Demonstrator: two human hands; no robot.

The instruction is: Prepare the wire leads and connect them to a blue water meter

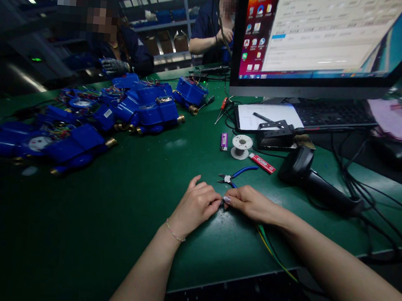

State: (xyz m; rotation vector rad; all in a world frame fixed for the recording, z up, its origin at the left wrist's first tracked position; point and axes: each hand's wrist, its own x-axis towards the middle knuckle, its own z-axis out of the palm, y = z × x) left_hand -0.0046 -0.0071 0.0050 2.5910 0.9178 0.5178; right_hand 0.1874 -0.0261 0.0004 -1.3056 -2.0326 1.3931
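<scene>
My left hand [196,206] and my right hand [250,204] meet fingertip to fingertip low on the green table [141,201]. Between them they pinch the end of thin wires [270,248], green and yellow, that trail off toward the table's front edge under my right forearm. What exactly sits between the fingertips is too small to tell. Blue-handled cutting pliers [235,175] lie on the table just behind my hands, untouched.
Several blue meter housings [145,106] crowd the table's left and back. Behind the pliers lie a solder spool [241,146], a purple battery [224,141], a red tube [262,163] and a black handheld scanner [310,177]. A monitor [328,40], keyboard [332,114] and cables stand right. Two people work across the table.
</scene>
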